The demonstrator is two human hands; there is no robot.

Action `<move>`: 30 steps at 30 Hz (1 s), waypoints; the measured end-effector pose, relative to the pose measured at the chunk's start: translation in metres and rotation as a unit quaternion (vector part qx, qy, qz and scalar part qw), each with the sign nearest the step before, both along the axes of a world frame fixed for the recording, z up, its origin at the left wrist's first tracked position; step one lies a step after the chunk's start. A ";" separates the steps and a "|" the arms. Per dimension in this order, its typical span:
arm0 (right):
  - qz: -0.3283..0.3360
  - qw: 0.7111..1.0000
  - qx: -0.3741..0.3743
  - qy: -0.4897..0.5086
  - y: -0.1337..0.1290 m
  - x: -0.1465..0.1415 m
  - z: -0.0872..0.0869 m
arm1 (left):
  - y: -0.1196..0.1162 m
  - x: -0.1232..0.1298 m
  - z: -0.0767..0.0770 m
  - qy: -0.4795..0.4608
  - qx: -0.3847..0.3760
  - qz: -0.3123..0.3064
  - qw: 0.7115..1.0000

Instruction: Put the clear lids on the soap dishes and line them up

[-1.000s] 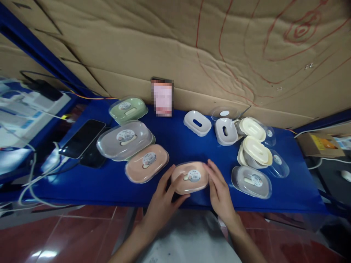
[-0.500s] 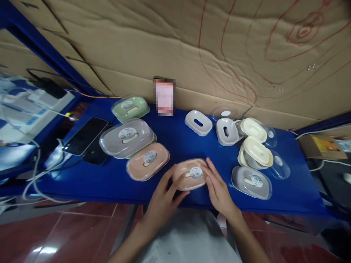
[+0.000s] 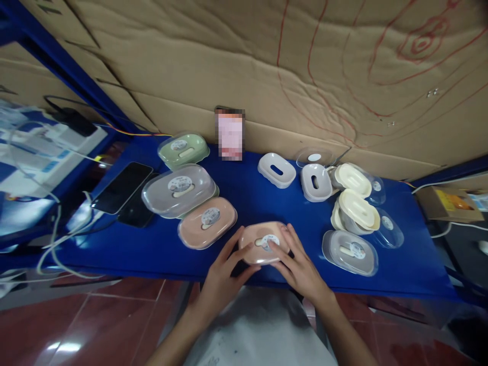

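Near the front edge of the blue table, a pink box (image 3: pixel 249 234) with a clear lid and a round label sits between my hands. My left hand (image 3: pixel 226 267) grips its left end, fingers on the lid and thumb at the front side. Around the right end is my right hand (image 3: pixel 301 264), with one finger on the label and others at the back corner. A second pink box (image 3: pixel 194 229) lies to the left, beside a large grey box (image 3: pixel 160 198) and a green box (image 3: pixel 194 155). To the right is a smaller grey box (image 3: pixel 335 249).
Two pale trays with slots (image 3: pixel 284 178) (image 3: pixel 322 190) lie at the back. Cream containers (image 3: pixel 351 183) and clear lids (image 3: pixel 394 236) are at the right. Phones (image 3: pixel 122 188) and cables are at the left. A blurred upright screen (image 3: pixel 231 134) leans against the cardboard wall (image 3: pixel 171 66).
My right hand has moved further over the pink box, and a finger now rests on its label. My left hand still holds the other end. The view has shifted slightly.
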State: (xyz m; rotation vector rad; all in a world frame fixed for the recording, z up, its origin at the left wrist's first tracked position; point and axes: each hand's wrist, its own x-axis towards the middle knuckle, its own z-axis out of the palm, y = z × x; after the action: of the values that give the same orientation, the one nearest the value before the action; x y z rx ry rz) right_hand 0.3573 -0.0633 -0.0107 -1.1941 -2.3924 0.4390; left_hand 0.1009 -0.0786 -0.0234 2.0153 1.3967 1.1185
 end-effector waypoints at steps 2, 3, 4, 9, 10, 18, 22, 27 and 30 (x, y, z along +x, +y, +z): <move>0.003 1.000 0.004 0.006 0.000 0.001 0.001 | 0.000 -0.001 0.000 -0.014 -0.002 -0.001 1.000; 0.004 1.000 0.005 0.010 0.000 0.002 0.001 | 0.000 -0.002 0.001 -0.018 -0.007 0.000 1.000; 0.004 1.000 0.007 0.014 0.000 0.002 0.002 | 0.000 -0.002 0.000 -0.019 -0.014 0.000 1.000; 0.002 0.999 0.031 0.027 0.001 0.002 0.003 | 0.002 -0.001 -0.002 -0.018 -0.036 -0.012 0.999; 0.003 0.999 0.037 0.028 0.001 0.002 0.003 | 0.002 -0.001 -0.003 -0.019 -0.036 -0.012 0.999; -0.012 0.999 0.020 -0.023 0.001 0.002 -0.003 | 0.002 0.002 -0.004 0.009 -0.032 0.002 0.999; -0.119 0.991 0.054 -0.042 0.012 -0.007 0.000 | -0.002 0.010 -0.006 0.080 0.034 0.041 0.995; -0.219 0.974 0.051 -0.027 0.048 -0.032 0.018 | -0.003 0.012 -0.005 0.102 0.061 0.017 0.993; -0.188 0.982 0.025 -0.010 0.079 -0.041 0.027 | -0.002 0.010 -0.003 0.108 0.064 0.002 0.992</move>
State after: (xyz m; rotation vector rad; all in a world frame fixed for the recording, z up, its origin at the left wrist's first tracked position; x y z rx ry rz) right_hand 0.3159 0.0152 0.0167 -1.5891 -2.1091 0.2442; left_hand 0.1111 -0.0807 -0.0268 2.2828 1.4657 1.0423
